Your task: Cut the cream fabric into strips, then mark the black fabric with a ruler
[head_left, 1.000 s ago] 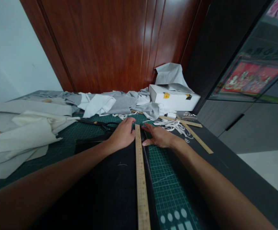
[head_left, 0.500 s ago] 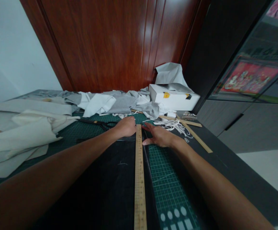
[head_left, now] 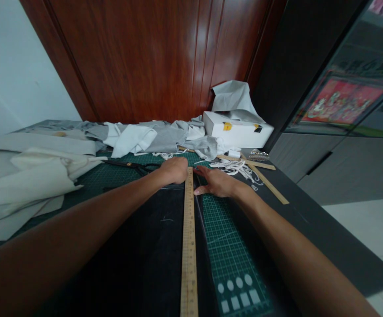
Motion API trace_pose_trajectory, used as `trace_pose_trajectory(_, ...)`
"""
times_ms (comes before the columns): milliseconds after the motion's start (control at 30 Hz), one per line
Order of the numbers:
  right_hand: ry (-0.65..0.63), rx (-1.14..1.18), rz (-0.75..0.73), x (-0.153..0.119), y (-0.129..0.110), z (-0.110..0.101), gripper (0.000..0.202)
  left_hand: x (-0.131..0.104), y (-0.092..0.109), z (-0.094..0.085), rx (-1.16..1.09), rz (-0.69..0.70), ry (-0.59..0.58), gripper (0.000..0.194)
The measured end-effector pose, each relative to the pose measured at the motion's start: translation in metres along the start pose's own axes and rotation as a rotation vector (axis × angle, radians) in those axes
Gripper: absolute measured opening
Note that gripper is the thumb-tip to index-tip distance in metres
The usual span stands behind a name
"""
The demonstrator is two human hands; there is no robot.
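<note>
A long wooden ruler (head_left: 189, 237) lies lengthwise on black fabric (head_left: 145, 246) that has a short chalk mark on it. My left hand (head_left: 175, 170) is closed in a fist just left of the ruler's far end, and what its fingers hold, if anything, is hidden. On the other side, my right hand (head_left: 216, 181) rests with thumb and fingers apart, their tips close to the ruler and the fabric's edge. Under the fabric spreads a green cutting mat (head_left: 224, 237). Black scissors (head_left: 135, 166) lie left of my left hand.
Cream fabric (head_left: 39, 176) is piled on the left, with grey and white scraps (head_left: 165, 136) along the back. A white box (head_left: 237, 130) stands at back right. White cords (head_left: 234, 166) and wooden strips (head_left: 270, 187) lie on the dark tabletop (head_left: 316, 229).
The view has shifted slightly, so everything sits a little higher and further left. Both hands keep nearly the same places at the ruler's far end.
</note>
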State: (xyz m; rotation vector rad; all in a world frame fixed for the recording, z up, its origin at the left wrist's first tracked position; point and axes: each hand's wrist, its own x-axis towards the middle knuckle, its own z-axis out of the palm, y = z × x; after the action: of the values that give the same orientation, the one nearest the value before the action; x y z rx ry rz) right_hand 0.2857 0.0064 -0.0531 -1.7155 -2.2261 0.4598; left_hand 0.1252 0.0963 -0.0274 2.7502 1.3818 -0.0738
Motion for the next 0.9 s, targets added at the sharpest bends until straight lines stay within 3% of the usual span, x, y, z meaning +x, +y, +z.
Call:
trace_pose_trajectory(200, -0.006, 0.022, -0.021, 0.0, -0.002, -0.001, 0.082, -0.003, 0.001, 0.008, -0.032, 0.031, 0.119, 0.039)
trace_pose_trajectory(467, -0.015, 0.036, -0.008, -0.002, -0.005, -0.003, 0.078, 0.001, -0.007, 0.014, -0.084, 0.074, 0.168, 0.036)
trace_pose_trajectory(567, -0.016, 0.043, -0.012, -0.004, -0.007, -0.004, 0.078, -0.003, -0.01, 0.02, -0.102, 0.101, 0.248, 0.015)
trace_pose_trajectory(767, -0.01, 0.049, -0.031, -0.005, -0.007, -0.005, 0.075, -0.017, -0.015, 0.024, -0.14, 0.133, 0.418, 0.025)
trace_pose_trajectory(900, -0.015, 0.039, -0.028, -0.003, -0.005, -0.004, 0.076, -0.02, -0.009, 0.016, -0.194, 0.138, 0.366, 0.021)
